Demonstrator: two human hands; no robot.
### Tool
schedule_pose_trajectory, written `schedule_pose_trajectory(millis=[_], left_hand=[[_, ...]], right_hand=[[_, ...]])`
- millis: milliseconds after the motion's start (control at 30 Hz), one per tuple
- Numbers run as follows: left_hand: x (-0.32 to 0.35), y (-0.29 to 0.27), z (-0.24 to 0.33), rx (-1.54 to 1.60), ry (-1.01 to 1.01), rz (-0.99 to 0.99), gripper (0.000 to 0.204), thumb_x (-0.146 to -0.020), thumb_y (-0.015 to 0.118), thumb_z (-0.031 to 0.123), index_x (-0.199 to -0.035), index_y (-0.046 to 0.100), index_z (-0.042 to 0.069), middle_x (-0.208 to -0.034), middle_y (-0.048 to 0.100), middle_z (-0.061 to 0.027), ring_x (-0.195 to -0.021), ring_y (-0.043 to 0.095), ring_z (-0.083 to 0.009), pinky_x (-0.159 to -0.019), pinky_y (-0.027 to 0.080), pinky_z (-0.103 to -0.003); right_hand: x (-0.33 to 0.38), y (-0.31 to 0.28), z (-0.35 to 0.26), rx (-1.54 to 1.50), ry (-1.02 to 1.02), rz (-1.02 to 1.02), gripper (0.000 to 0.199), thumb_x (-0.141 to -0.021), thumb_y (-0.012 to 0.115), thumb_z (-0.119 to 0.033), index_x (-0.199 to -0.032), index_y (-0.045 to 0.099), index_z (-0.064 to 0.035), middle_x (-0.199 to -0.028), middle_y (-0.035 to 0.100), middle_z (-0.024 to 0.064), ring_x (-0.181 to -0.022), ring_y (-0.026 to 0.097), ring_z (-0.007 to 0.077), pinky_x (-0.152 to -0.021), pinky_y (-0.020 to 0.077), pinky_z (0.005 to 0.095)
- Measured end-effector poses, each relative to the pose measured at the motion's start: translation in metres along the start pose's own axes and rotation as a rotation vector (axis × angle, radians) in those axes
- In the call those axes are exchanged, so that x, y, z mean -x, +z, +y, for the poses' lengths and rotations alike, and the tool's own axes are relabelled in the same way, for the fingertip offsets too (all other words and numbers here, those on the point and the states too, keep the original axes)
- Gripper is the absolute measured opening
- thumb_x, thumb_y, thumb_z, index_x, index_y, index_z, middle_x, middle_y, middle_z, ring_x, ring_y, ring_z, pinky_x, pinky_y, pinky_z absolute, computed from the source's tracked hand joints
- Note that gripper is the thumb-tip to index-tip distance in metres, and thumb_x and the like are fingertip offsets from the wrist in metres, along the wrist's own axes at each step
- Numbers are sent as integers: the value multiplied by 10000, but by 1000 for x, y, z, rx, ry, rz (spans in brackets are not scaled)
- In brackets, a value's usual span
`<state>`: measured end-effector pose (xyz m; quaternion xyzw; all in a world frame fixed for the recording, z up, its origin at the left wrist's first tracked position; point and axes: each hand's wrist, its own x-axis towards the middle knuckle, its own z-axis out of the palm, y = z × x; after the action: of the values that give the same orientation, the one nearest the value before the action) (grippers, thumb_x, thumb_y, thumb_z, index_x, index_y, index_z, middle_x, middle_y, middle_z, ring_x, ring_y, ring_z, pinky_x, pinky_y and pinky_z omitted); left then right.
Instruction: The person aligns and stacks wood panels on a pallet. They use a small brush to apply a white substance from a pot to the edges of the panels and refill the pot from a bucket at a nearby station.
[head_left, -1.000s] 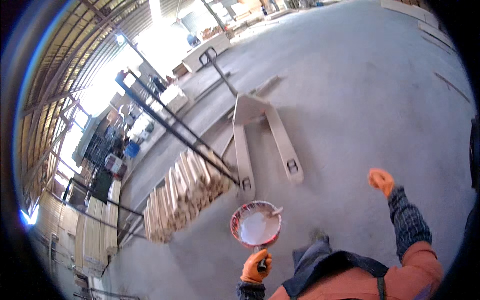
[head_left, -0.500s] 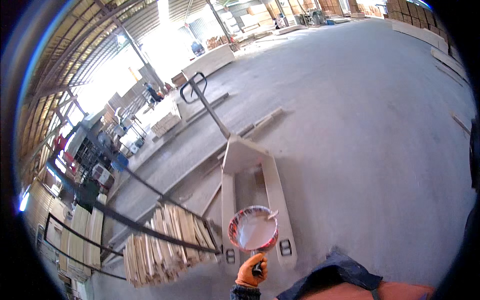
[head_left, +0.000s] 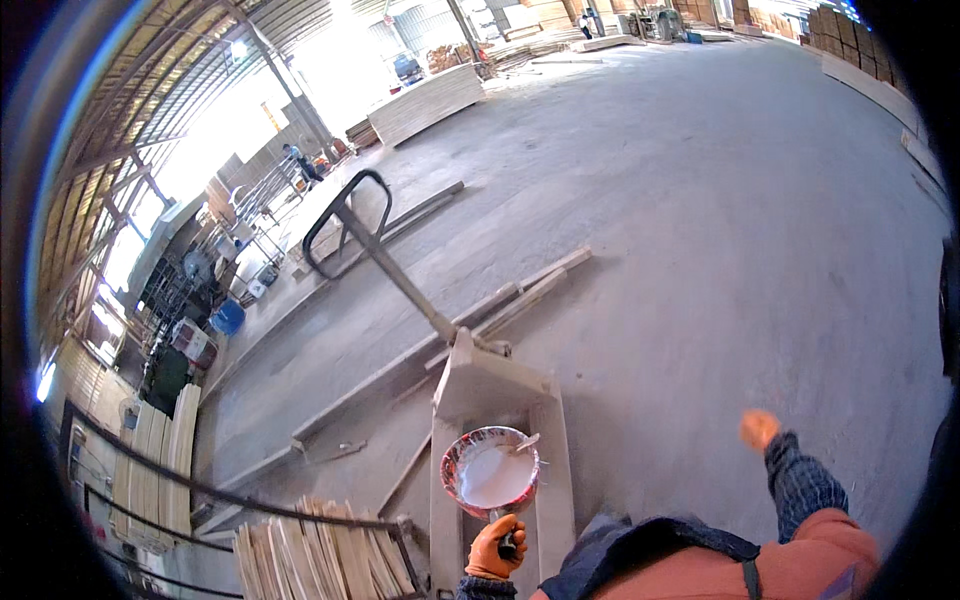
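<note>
One pale steel pallet jack (head_left: 497,420) lies low near the middle, its long black-looped handle leaning far left, so its forks pass under the carried load. Above them hangs a round red-rimmed bucket of white paste (head_left: 490,472), level, a stick resting inside. The orange-gloved left hand (head_left: 496,546) clenches its handle; the right hand (head_left: 760,429) swings free, grip unclear.

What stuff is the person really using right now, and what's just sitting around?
In use:
- round red-rimmed bowl of white paste, with a stick resting in it
- left hand in an orange glove, gripping the bowl's handle
- right hand in an orange glove, swung out, empty

Lying about:
- pale hand pallet truck
- stacked thin wood strips
- long wooden planks on the floor
- blue barrel
</note>
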<state>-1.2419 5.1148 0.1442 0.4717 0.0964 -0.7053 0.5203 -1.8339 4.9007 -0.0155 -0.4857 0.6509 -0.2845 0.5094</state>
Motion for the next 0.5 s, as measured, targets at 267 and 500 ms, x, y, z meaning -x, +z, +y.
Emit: schedule_pose_trajectory(millis=[267,500], left_hand=[[-195,190,181,14,60,87,198,-924,621,171,-1077,618,46,-875,635,-29,-706,624,-133,-589,528,-298],[-304,276,303,264,13,12,162,-951,589,198,-1041,625,68,-845,663,-45,-674,643,-154,-546,532,-321]], right_hand=[[-73,-6,46,1341,333,-711,260,-745,668,-307,-810,732,-64,-850,710,170,-779,681,332,-689,531,458],[-426,-21,-120,1460,157,-520,215,-792,613,-218,-846,730,-45,-960,707,175,-856,688,310,-725,546,432]])
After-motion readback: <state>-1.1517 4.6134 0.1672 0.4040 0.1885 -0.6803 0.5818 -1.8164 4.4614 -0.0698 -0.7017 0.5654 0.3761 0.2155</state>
